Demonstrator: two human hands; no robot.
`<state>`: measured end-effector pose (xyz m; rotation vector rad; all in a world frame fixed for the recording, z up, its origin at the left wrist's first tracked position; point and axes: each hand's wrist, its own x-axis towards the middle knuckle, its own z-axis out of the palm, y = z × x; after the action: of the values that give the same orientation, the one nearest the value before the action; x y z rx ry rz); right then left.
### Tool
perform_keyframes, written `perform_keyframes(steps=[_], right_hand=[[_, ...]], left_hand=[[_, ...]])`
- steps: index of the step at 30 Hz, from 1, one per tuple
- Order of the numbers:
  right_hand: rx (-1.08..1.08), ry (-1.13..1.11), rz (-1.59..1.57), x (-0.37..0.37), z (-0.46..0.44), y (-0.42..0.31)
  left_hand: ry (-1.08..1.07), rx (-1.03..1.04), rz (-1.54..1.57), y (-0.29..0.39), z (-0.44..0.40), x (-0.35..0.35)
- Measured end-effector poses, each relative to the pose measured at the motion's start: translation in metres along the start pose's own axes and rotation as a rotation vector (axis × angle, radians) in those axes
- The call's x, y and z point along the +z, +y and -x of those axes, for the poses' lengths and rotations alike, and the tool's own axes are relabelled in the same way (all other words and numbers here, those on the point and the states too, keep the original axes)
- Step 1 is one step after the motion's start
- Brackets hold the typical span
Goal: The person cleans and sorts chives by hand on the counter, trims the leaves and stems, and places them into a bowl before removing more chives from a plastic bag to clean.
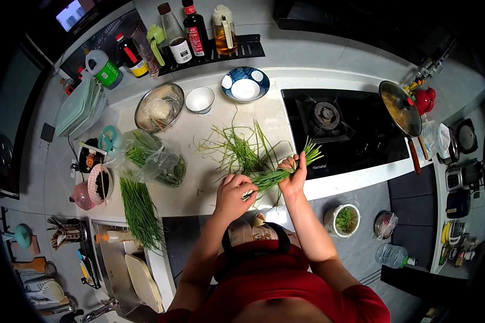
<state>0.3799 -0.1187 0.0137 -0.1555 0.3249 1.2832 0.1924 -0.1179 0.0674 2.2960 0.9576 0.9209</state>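
My right hand (293,176) is wrapped round a small bunch of green chives (272,178), held above the counter's front edge. The stalks stick out past its fingers toward the stove. At the other end of the bunch my left hand (235,195) has its fingers curled in and closed on the chives. Just beyond both hands lies a loose, tangled heap of chive stalks (241,151) on the white counter (199,185). A larger, neat bundle of chives (137,210) lies at the left, its tips over the edge near the sink. Beside it stands a clear plastic bag of greens (156,161).
A steel bowl (140,121), a white bowl (200,100) and a blue patterned plate (258,81) stand at the back. To the right is a black gas stove (350,145) with a lidded pan (401,110). A bin (331,215) with green scraps stands on the floor.
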Motion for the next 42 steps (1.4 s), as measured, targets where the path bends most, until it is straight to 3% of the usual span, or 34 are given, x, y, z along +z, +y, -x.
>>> perform_keyframes(steps=[9,16,19,22,25,28,31,37,42], right_hand=[[0.001,0.013,0.04,-0.001,0.003,0.005],[-0.042,0.099,0.069,-0.001,0.001,0.003],[-0.045,0.135,0.08,-0.001,0.001,0.003],[-0.035,0.146,0.084,0.0,0.002,0.004],[-0.002,0.08,0.058,-0.002,0.003,0.004],[0.003,0.04,0.049,-0.002,0.005,0.005],[0.003,0.042,0.028,0.0,0.007,0.006],[-0.034,0.093,-0.003,0.004,0.007,0.003],[-0.048,0.086,0.023,0.004,0.008,0.004]], left_hand=[[-0.015,-0.003,-0.085,-0.002,0.002,0.005],[0.113,0.066,-0.08,0.0,0.01,0.006],[0.082,0.02,0.041,-0.003,0.017,0.012],[0.014,-0.284,0.193,0.0,0.024,0.017],[0.05,-0.412,0.223,0.006,0.021,0.014],[0.147,-0.223,-0.048,0.002,0.018,0.015],[0.132,-0.217,-0.171,0.007,0.018,0.012],[-0.047,-0.391,-0.09,0.009,0.024,0.012],[-0.034,-0.412,0.031,0.004,0.027,0.021]])
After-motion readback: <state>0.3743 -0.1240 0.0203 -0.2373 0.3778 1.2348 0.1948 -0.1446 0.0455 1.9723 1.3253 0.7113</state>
